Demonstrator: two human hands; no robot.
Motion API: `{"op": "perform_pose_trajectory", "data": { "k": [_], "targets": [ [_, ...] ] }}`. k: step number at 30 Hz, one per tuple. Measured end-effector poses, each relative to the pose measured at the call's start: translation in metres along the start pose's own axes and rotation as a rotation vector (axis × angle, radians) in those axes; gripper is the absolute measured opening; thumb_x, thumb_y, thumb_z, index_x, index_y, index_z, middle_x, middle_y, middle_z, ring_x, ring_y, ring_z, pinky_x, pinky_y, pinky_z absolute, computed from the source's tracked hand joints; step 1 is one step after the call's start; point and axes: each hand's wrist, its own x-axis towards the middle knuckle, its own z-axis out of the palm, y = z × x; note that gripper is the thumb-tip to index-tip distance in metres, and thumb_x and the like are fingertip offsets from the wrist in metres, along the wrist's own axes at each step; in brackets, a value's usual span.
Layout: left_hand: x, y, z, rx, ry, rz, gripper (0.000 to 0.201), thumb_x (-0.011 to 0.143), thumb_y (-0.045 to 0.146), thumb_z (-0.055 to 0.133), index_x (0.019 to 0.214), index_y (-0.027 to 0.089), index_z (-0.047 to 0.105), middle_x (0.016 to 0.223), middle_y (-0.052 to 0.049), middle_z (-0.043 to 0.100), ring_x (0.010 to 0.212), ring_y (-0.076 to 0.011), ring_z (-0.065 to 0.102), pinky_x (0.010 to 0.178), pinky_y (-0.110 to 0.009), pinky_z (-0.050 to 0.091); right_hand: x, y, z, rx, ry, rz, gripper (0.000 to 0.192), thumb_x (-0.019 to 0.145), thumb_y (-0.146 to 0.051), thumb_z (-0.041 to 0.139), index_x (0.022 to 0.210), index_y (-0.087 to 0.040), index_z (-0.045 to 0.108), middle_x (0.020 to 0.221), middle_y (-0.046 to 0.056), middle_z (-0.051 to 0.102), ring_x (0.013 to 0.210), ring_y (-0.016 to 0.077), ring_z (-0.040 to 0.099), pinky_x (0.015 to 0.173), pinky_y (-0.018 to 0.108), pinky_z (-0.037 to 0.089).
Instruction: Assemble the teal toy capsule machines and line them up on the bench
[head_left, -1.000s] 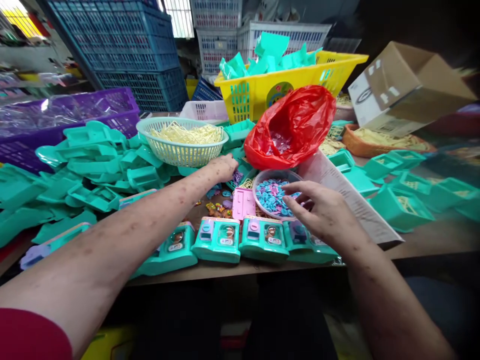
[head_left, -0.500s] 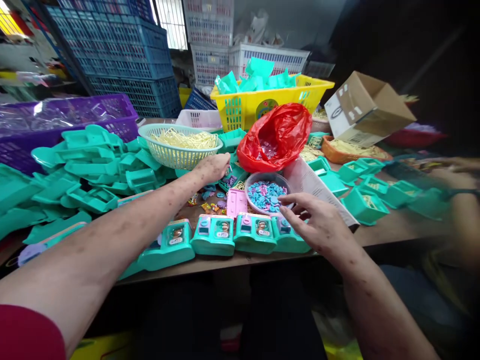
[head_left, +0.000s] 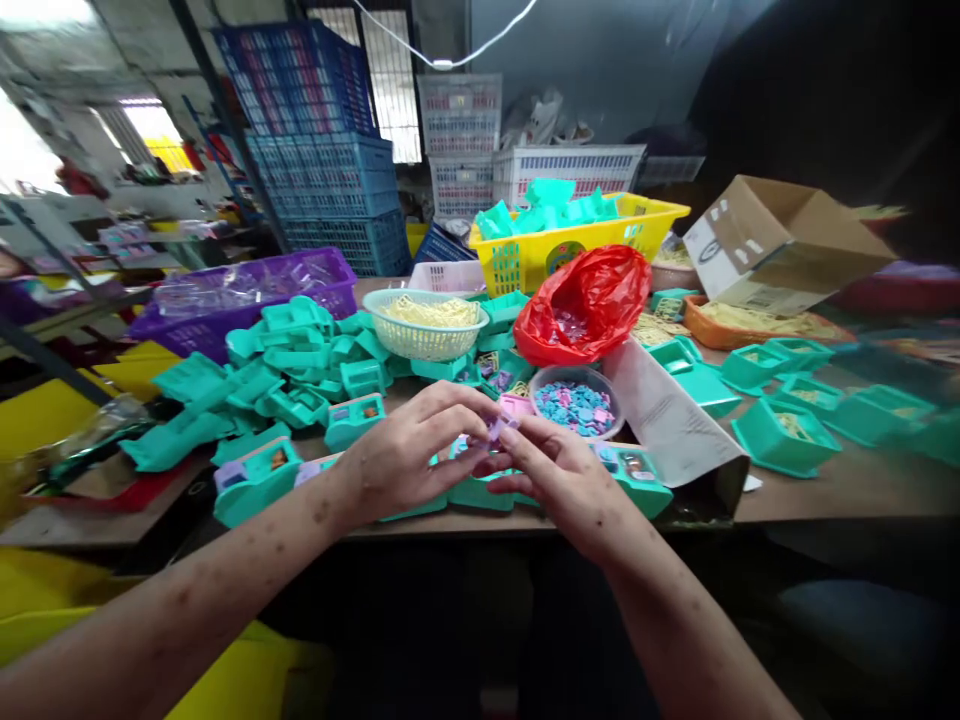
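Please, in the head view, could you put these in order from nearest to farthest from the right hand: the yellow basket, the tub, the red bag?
From the right hand:
1. Tub: just ahead of it.
2. Red bag: beyond the tub.
3. Yellow basket: at the back, partly hidden by the bag.

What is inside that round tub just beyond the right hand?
The round tub holds a heap of small pieces, mostly blue with some pink. Only the upper layer shows; the pieces cover whatever lies deeper, and the tub's bottom cannot be seen.
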Motion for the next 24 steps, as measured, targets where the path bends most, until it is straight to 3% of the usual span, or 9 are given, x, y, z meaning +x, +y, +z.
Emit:
{"op": "perform_pose_trajectory", "data": {
  "k": [3, 6, 11, 13, 15, 18, 21, 24],
  "targets": [
    [-0.017, 0.015, -0.022, -0.007, 0.042, -0.043, 0.040, 0.101, 0.010, 0.074, 0.137, 0.021, 0.062, 0.126, -0.012, 0.077, 0.126, -0.0216, 0.073, 0.109, -0.038, 0.064, -0.003, 0.004, 0.018, 0.087, -0.144, 0.046, 0.029, 0.103, -0.045, 0.079, 0.125, -0.026, 0.080, 0.123, 0.005, 0.079, 0.103, 0.0167, 0.081, 0.089, 0.028, 0.069],
    [-0.028, 0.030, -0.041, -0.012, 0.014, -0.063, 0.043, 0.099, 0.015, 0.080, 0.139, 0.020, 0.065, 0.130, -0.013, 0.076, 0.127, -0.0219, 0.073, 0.110, -0.036, 0.063, -0.002, 0.006, 0.029, 0.099, -0.234, 0.077, 0.023, 0.103, -0.039, 0.081, 0.122, -0.027, 0.079, 0.118, 0.002, 0.079, 0.104, 0.0151, 0.081, 0.093, 0.027, 0.068],
    [-0.047, 0.052, -0.066, 0.034, 0.078, -0.143, 0.024, 0.101, 0.017, 0.077, 0.124, 0.019, 0.074, 0.140, -0.017, 0.073, 0.136, -0.0269, 0.069, 0.112, -0.040, 0.063, 0.007, 0.012, 0.047, -0.091, -0.264, 0.009, 0.027, 0.095, -0.034, 0.089, 0.112, -0.026, 0.070, 0.109, 0.000, 0.080, 0.101, 0.0150, 0.080, 0.091, 0.025, 0.066],
    [-0.058, 0.060, -0.075, 0.094, 0.118, -0.289, 0.018, 0.103, 0.018, 0.073, 0.120, 0.021, 0.074, 0.125, -0.011, 0.078, 0.120, -0.0231, 0.075, 0.103, -0.037, 0.065, 0.011, 0.018, 0.054, -0.275, -0.216, -0.067, 0.024, 0.095, -0.031, 0.086, 0.109, -0.026, 0.068, 0.108, 0.001, 0.081, 0.100, 0.0177, 0.081, 0.091, 0.028, 0.067],
    [-0.069, 0.067, -0.080, 0.057, 0.101, -0.562, 0.020, 0.104, 0.028, 0.075, 0.123, 0.023, 0.071, 0.103, -0.003, 0.079, 0.094, -0.0175, 0.077, 0.085, -0.030, 0.066, 0.013, 0.025, 0.060, -0.526, -0.123, -0.190, 0.021, 0.095, -0.028, 0.081, 0.112, -0.026, 0.069, 0.106, 0.003, 0.082, 0.094, 0.0201, 0.082, 0.086, 0.032, 0.069],
    [-0.088, 0.072, -0.080, -0.206, 0.062, -0.912, 0.035, 0.100, 0.044, 0.080, 0.128, 0.027, 0.068, 0.105, -0.002, 0.079, 0.091, -0.0180, 0.079, 0.072, -0.025, 0.066, 0.019, 0.039, 0.071, -0.915, -0.033, -0.498, 0.031, 0.095, -0.024, 0.075, 0.126, -0.028, 0.068, 0.116, 0.007, 0.082, 0.097, 0.0252, 0.083, 0.084, 0.039, 0.070],
    [-0.104, 0.065, -0.074, -0.319, 0.129, -0.970, 0.024, 0.102, 0.043, 0.077, 0.120, 0.028, 0.072, 0.117, -0.004, 0.079, 0.106, -0.0214, 0.080, 0.080, -0.027, 0.069, 0.030, 0.049, 0.084, -1.121, -0.073, -0.759, 0.035, 0.099, -0.021, 0.069, 0.133, -0.028, 0.065, 0.128, 0.011, 0.081, 0.110, 0.0289, 0.082, 0.086, 0.040, 0.070],
    [-0.114, 0.048, -0.074, -0.349, 0.209, -0.965, 0.017, 0.103, 0.039, 0.076, 0.116, 0.027, 0.074, 0.118, -0.006, 0.079, 0.109, -0.0223, 0.081, 0.087, -0.030, 0.071, 0.048, 0.053, 0.096, -1.205, -0.122, -0.807, 0.028, 0.104, -0.022, 0.066, 0.132, -0.027, 0.065, 0.128, 0.011, 0.081, 0.109, 0.0275, 0.082, 0.083, 0.037, 0.068]
  ]
}}
